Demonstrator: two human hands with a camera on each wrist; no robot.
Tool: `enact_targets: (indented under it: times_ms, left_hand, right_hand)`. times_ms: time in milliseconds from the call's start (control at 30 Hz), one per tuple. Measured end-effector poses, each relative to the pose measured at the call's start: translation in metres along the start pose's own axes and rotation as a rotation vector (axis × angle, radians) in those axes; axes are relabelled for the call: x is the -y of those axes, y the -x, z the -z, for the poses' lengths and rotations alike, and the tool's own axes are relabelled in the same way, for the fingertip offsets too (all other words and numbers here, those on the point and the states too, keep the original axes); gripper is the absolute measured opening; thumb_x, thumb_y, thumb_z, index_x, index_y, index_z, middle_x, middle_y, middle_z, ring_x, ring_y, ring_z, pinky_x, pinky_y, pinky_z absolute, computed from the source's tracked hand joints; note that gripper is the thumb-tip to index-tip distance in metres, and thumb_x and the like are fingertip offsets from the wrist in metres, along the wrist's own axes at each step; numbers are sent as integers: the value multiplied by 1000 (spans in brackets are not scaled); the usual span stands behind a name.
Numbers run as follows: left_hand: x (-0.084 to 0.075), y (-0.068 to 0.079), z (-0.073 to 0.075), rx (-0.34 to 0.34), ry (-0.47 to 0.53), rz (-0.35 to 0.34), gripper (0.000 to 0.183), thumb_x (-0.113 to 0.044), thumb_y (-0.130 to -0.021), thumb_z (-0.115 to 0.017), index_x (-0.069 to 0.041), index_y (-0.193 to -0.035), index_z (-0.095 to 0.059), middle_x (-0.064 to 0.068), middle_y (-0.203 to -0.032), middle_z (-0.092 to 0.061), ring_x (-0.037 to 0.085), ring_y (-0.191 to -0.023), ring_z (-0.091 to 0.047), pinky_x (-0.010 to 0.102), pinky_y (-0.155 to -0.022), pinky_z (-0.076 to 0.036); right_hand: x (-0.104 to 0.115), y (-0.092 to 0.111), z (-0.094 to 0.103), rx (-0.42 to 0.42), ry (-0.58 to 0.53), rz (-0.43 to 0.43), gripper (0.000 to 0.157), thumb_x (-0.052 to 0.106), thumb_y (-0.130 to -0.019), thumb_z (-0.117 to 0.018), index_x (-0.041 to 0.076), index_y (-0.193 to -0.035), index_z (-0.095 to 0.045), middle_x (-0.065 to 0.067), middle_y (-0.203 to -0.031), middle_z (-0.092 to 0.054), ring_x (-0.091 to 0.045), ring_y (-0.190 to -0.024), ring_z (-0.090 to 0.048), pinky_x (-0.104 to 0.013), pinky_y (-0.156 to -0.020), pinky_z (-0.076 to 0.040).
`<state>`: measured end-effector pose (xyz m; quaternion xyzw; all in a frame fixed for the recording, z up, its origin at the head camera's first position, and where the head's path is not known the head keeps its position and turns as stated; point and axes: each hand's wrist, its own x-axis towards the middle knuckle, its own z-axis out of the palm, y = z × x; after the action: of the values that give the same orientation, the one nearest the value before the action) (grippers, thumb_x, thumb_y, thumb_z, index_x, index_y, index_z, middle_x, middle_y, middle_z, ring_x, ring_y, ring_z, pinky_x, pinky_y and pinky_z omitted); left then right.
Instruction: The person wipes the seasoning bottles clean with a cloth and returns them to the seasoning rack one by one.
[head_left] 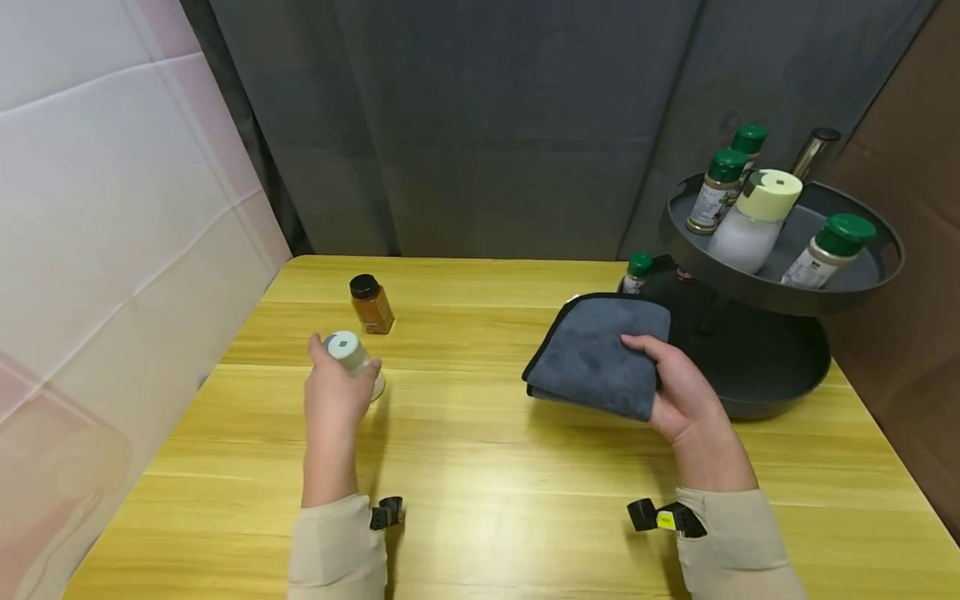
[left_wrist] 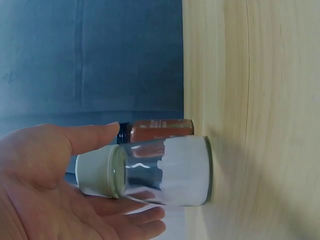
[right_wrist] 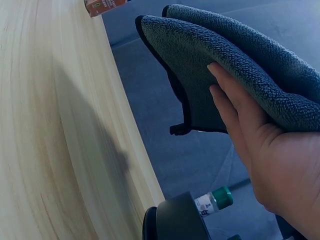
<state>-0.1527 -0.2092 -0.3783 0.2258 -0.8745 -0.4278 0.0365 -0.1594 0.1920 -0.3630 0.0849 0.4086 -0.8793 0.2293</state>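
On the left side of the table stands a glass shaker (left_wrist: pixel 187 170) with a pale cap, partly filled with white contents. My left hand (head_left: pixel 337 396) is around it, thumb on one side and fingers on the other. In the left wrist view the thumb is extended and apart from the glass; whether the fingers touch it I cannot tell. A folded grey cloth (head_left: pixel 600 354) with black edging is held above the table by my right hand (head_left: pixel 686 392), pinched between thumb and fingers. The right wrist view shows two of those fingers (right_wrist: pixel 232 100) lying along the cloth.
A brown spice jar (head_left: pixel 375 310) with a black lid stands just behind the shaker. At right is a dark two-tier rack (head_left: pixel 772 292) bearing green-capped jars (head_left: pixel 712 200) and another pale-capped shaker (head_left: pixel 750 229). Dark curtain (head_left: pixel 487 133) hangs behind the wooden table (head_left: pixel 480 500).
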Motion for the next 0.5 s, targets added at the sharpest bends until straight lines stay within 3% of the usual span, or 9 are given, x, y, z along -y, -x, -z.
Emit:
enact_targets:
  times_ms: [333, 500]
  left_hand:
    - [3, -7, 0, 12, 14, 55, 110, -25, -99, -72, -8, -170, 10, 47, -153, -42, 60, -142, -46, 70, -117, -39]
    - [6, -6, 0, -11, 23, 44, 93, -22, -100, -71, 2, -166, -10, 44, -152, -45, 59, -141, -48, 70, -117, -40]
  right_hand:
    - [1, -1, 0, 1, 8, 6, 71, 27, -113, -49, 24, -166, -3, 2, -156, -36, -10, -118, -67, -29, -99, -60]
    - [0, -1, 0, -17, 10, 4, 72, 27, -112, -51, 24, -166, -4, 2, -156, -36, -10, -120, -66, -28, -100, -60]
